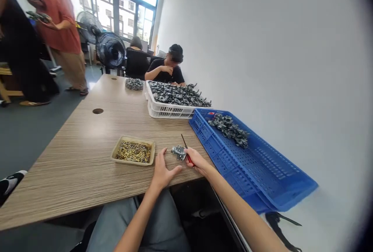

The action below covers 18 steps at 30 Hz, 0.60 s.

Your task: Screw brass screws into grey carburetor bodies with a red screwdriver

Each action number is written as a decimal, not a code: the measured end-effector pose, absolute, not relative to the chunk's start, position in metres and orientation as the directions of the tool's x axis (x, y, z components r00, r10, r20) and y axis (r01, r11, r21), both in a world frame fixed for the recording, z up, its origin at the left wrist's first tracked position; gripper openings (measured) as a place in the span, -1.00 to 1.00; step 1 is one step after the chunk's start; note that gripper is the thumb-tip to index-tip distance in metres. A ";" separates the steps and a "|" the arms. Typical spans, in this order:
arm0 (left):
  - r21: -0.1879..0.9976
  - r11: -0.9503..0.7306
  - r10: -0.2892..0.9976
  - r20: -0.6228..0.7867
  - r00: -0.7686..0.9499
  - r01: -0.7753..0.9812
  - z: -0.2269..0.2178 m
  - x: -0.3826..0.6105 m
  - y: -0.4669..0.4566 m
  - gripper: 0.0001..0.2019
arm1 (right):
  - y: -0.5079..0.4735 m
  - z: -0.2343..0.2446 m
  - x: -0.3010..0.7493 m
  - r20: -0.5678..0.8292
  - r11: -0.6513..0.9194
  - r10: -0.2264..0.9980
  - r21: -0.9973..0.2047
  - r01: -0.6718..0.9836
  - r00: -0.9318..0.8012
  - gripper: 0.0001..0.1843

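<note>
My right hand is closed around a screwdriver with a red handle; its dark shaft points up and away from me. The same hand's fingertips touch the near right side of a small silver metal part that resembles a carburetor body. Whether they also grip this part I cannot tell. To its left, my left hand is open and empty, thumb and fingers spread. A shallow beige tray beside that hand holds many small brass-coloured pieces.
A blue crate with similar metal parts stands to my right. Behind it a white basket is heaped with more. A round pile sits farther back on the table. One person sits opposite; others stand at the left.
</note>
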<state>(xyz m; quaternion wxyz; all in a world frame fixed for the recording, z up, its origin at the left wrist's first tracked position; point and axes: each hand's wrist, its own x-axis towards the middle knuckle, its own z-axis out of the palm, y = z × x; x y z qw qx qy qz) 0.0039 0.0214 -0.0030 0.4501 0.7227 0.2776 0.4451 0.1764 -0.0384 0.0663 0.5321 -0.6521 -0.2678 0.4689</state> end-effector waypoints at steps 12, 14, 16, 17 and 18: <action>0.880 -0.471 0.784 0.383 0.488 0.066 -0.006 0.004 0.017 -0.21 | -0.033 0.033 0.163 -0.488 -0.455 0.863 -0.863 -0.220 0.128 -0.63; 0.881 -0.466 0.795 0.376 0.477 0.083 -0.003 0.004 0.016 -0.24 | -0.040 0.039 0.173 -0.510 -0.489 0.857 -0.852 -0.186 0.082 -0.57; 0.876 -0.470 0.799 0.370 0.474 0.107 -0.001 0.004 0.015 -0.25 | -0.049 0.041 0.186 -0.522 -0.509 0.851 -0.847 -0.153 0.061 -0.54; 0.872 -0.475 0.797 0.369 0.478 0.119 0.000 0.004 0.015 -0.26 | -0.054 0.040 0.193 -0.521 -0.509 0.851 -0.848 -0.149 0.061 -0.54; 0.865 -0.483 0.794 0.369 0.482 0.134 0.000 0.004 0.015 -0.26 | -0.059 0.037 0.200 -0.515 -0.501 0.855 -0.851 -0.157 0.066 -0.54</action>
